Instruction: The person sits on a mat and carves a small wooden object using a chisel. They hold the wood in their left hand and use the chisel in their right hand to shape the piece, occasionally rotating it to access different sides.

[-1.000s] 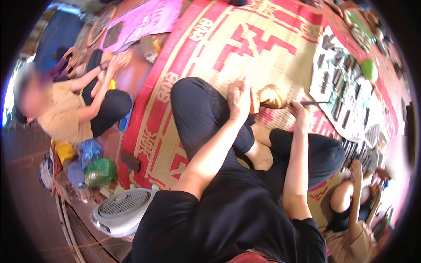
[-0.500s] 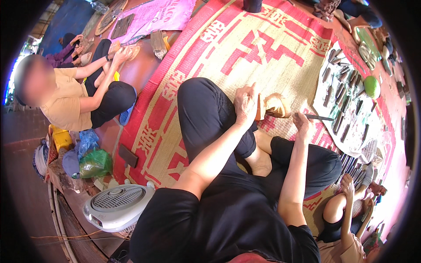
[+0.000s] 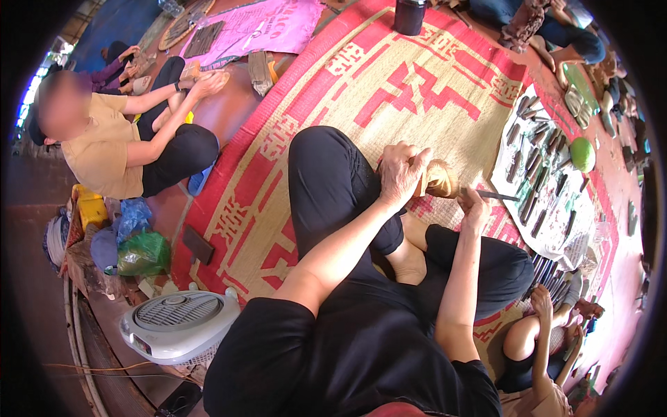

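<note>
My left hand (image 3: 403,175) is closed around a carved piece of light brown wood (image 3: 440,179), its fingers bent over the left end. The rounded right part of the wood stays bare, above the mat in front of my crossed legs. Just right of it, my right hand (image 3: 474,208) grips a slim dark carving tool (image 3: 501,197). One end of the tool sticks out to the right, past my fingers. Its other end points toward the wood, and I cannot tell whether it touches.
Many dark tools (image 3: 535,170) lie on a pale sheet at right, near a green round fruit (image 3: 582,154). A dark cup (image 3: 409,17) stands on the red and cream mat (image 3: 319,104). At lower left is a grey fan-like appliance (image 3: 182,316). Other people sit left and lower right.
My left hand has turned, its fingers now spread over the wood, and the flat orange-brown side face is mostly covered. The right hand with the tool has shifted slightly left and down.
</note>
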The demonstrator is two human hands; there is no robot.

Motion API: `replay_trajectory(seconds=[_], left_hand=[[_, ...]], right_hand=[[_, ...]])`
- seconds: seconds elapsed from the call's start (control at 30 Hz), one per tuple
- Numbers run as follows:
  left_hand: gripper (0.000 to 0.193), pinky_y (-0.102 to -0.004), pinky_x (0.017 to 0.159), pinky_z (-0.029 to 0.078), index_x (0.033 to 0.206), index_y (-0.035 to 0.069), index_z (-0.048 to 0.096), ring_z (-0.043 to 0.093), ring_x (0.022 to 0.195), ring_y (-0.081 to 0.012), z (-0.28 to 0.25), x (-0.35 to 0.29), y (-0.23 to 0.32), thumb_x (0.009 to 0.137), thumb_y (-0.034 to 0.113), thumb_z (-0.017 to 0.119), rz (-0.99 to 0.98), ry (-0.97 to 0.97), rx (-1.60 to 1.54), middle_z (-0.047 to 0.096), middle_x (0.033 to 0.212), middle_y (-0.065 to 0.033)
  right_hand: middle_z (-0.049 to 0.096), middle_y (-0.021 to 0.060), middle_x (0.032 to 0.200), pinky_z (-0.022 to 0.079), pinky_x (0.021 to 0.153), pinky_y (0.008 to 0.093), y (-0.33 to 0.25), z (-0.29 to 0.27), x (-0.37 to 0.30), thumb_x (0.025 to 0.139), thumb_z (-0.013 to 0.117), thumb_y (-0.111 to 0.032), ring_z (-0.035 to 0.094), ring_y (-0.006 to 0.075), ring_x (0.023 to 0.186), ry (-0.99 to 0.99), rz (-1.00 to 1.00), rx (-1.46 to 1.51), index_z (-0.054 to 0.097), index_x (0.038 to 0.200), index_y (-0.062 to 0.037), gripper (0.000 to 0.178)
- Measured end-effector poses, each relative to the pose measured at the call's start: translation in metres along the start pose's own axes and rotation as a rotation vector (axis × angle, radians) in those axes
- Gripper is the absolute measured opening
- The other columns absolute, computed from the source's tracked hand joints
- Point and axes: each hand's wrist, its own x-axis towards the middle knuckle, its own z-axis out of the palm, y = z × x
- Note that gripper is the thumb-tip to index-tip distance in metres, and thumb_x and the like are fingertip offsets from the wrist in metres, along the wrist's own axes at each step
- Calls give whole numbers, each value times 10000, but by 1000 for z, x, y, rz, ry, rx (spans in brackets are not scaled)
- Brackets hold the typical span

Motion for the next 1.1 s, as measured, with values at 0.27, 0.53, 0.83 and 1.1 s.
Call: replay_trajectory(seconds=[0.27, 0.53, 0.83, 1.1], left_hand=[[311, -403, 700, 433, 686, 55, 570, 525, 779, -294, -6, -8, 19, 754, 333, 691, 85, -71, 31, 555, 731, -103], [268, -396, 666, 441, 623, 70, 571, 540, 715, -299, -10, -29, 10, 688, 287, 714, 154, 55, -46, 583, 697, -89], [299, -300, 435, 405, 584, 34, 503, 511, 415, -157, -90, -23, 89, 827, 152, 632, -151, -116, -788, 480, 489, -38], [226, -223, 296, 285, 752, 57, 536, 326, 287, -59, -195, -20, 133, 909, 219, 536, 135, 110, -963, 389, 429, 35]], right_hand=[[650, 88, 779, 529, 634, 288, 2, -9, -12, 797, 630, -20, 642, 189, 679, -62, -98, 110, 569, 862, -47, 93], [654, 118, 828, 534, 647, 295, -17, -26, -103, 843, 595, -45, 651, 206, 718, -239, -179, 108, 576, 904, 1, 79], [663, 91, 875, 530, 688, 303, -44, -63, -180, 876, 570, -67, 653, 205, 783, -268, -202, 211, 561, 841, -74, 37], [656, 95, 857, 507, 714, 270, -93, -33, -238, 801, 612, -34, 628, 160, 763, -380, -385, 60, 607, 837, -8, 45]])
